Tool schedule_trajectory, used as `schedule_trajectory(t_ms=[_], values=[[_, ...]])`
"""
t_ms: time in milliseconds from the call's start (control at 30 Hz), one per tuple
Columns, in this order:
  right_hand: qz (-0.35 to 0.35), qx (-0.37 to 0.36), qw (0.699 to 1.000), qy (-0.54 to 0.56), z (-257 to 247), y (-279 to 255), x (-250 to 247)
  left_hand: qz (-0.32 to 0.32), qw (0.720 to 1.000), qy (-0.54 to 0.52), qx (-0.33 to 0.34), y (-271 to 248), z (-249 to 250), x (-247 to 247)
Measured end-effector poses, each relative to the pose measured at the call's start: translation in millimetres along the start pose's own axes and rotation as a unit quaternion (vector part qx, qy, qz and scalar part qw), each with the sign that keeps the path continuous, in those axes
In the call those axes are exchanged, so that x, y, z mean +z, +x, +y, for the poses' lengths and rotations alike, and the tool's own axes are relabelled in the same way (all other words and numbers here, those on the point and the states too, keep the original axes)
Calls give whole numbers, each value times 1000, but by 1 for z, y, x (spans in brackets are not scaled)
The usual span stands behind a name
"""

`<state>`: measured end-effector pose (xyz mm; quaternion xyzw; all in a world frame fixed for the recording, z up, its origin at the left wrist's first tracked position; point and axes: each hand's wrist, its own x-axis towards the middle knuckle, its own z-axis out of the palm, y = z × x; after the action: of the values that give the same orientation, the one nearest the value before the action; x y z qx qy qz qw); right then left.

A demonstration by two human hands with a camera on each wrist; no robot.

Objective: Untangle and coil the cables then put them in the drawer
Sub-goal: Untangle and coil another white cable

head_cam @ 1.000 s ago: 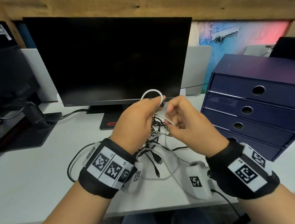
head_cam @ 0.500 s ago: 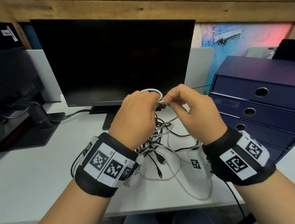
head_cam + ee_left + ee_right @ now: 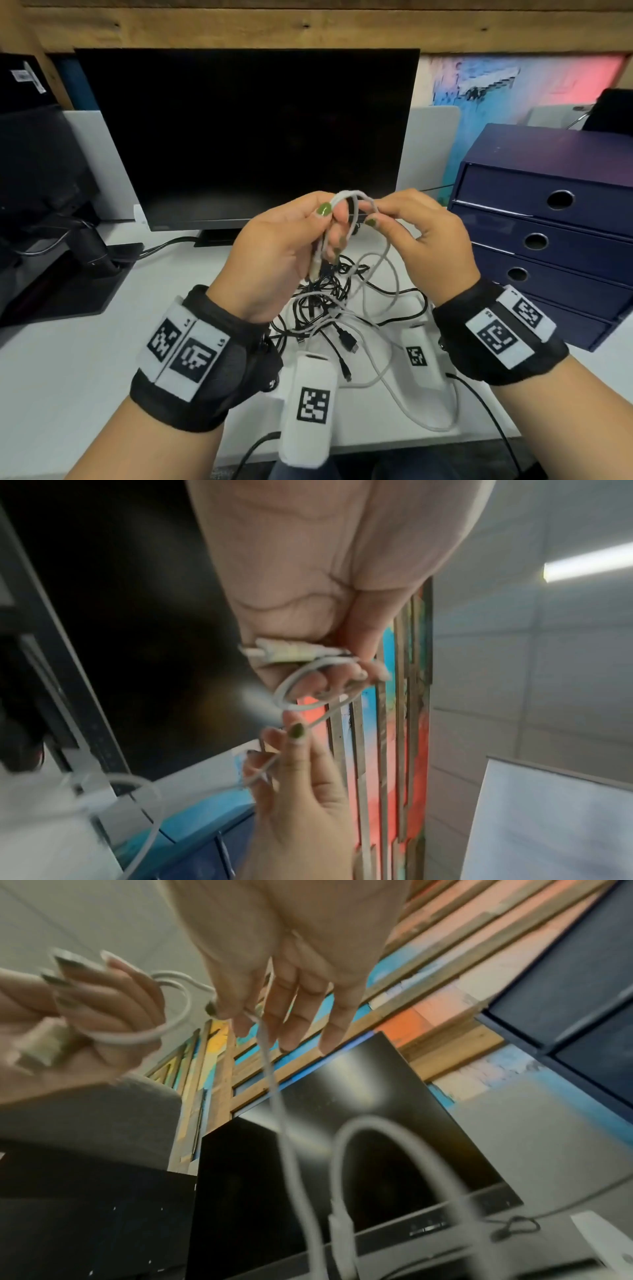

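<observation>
I am holding my left hand up above the worktop so the white cable can wrap round its fingers, which are serving as a spool; thumb and curled fingers are clamping the first small loops and the plug end against my palm so they do not spring open. My right hand is pinching the same cable just beside the loop between thumb and forefinger, other fingers relaxed, feeding the next turn. The slack is trailing down into the tangle of black cables, lying under my hands. The blue drawer unit is standing closed on my right, within easy reach for later.
</observation>
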<state>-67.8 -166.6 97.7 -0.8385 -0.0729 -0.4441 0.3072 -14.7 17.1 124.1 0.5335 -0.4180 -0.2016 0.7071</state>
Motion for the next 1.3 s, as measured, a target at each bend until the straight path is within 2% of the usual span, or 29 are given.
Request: schedule_trajectory(t_ms=[67,167,267,433,567,667,767,833,933,1033,1167,1300], values=[[-37,58,998,10,3,-3,7,-18,998,-66,16,0,0,1],[-113,128,984,49,-2,-12,19,-14,995,-89,49,1,1,2],[-209,147,966,45,-17,-17,26,6,995,-73,63,2,-3,4],[-322,152,934,-2,-25,-20,30,69,985,92,125,0,-16,7],[-334,123,933,-59,-29,-17,23,105,953,251,133,0,-24,8],[-307,91,944,-86,-36,-13,14,119,889,425,123,1,-31,5],[-280,85,953,-82,-40,-11,4,112,833,530,110,3,-34,1],[-256,78,961,-65,-38,-11,0,110,809,566,114,3,-33,2],[-182,64,980,-39,-35,-9,-4,93,790,595,114,4,-28,4],[-103,39,992,-61,-30,-4,-11,60,789,604,96,5,-27,4],[-46,13,995,-84,-24,1,-16,44,814,570,104,3,-24,1],[-19,86,996,-35,-19,4,-19,40,855,512,65,3,-20,-2]])
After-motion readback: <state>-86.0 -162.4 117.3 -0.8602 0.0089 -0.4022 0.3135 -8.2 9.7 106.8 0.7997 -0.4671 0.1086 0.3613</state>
